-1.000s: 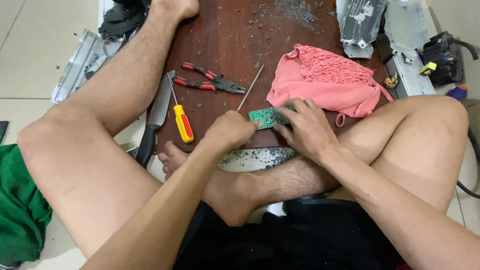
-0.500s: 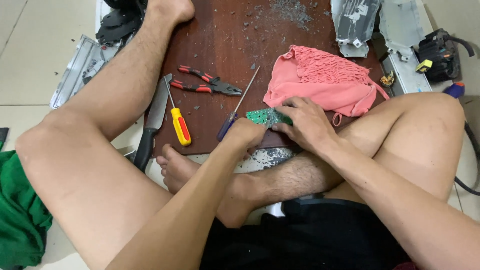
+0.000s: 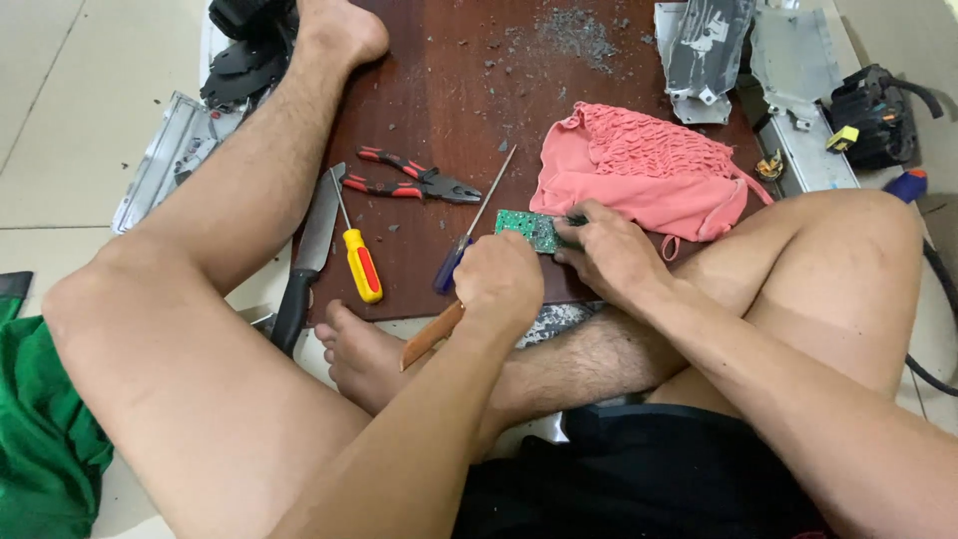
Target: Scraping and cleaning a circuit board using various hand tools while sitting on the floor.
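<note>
The board (image 3: 449,120) is dark reddish brown, flecked with grey grit. The circuit board (image 3: 529,229) is green with small pale specks. The cloth (image 3: 639,175) is salmon pink with a knitted mesh pattern. The pliers (image 3: 404,185) have red and black handles and dark jaws. One screwdriver (image 3: 359,262) has a yellow handle with a red stripe; the other screwdriver (image 3: 464,245) has a blue handle. The knife (image 3: 304,265) has a grey blade and black handle. The fabric (image 3: 40,439) at the left is green. The floor (image 3: 70,110) is pale beige tile.
</note>
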